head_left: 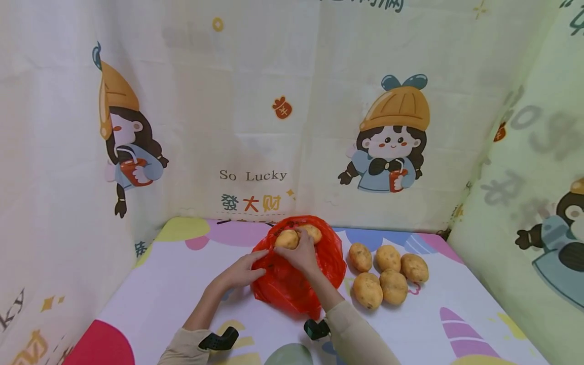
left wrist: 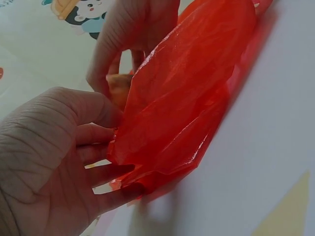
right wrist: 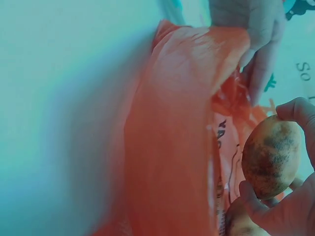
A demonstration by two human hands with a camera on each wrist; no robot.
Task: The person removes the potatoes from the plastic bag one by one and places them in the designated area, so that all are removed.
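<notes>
A red plastic bag (head_left: 296, 284) lies with its mouth spread on the table. At the bag's left rim is my left hand (head_left: 242, 271); in the left wrist view its fingers (left wrist: 115, 196) hold the bag's edge, some tips partly hidden by the film. My right hand (head_left: 301, 253) reaches over the bag and grips a potato (head_left: 286, 239) between thumb and fingers. That potato (right wrist: 270, 157) shows dark blemishes in the right wrist view. Another potato (head_left: 312, 233) sits just behind, at the bag's mouth.
Several potatoes (head_left: 380, 279) stand grouped on the patterned tabletop (head_left: 438, 289) to the right of the bag. A printed cloth (head_left: 319, 142) hangs at the table's back edge and along both sides. Each wrist wears a dark device (head_left: 220, 338).
</notes>
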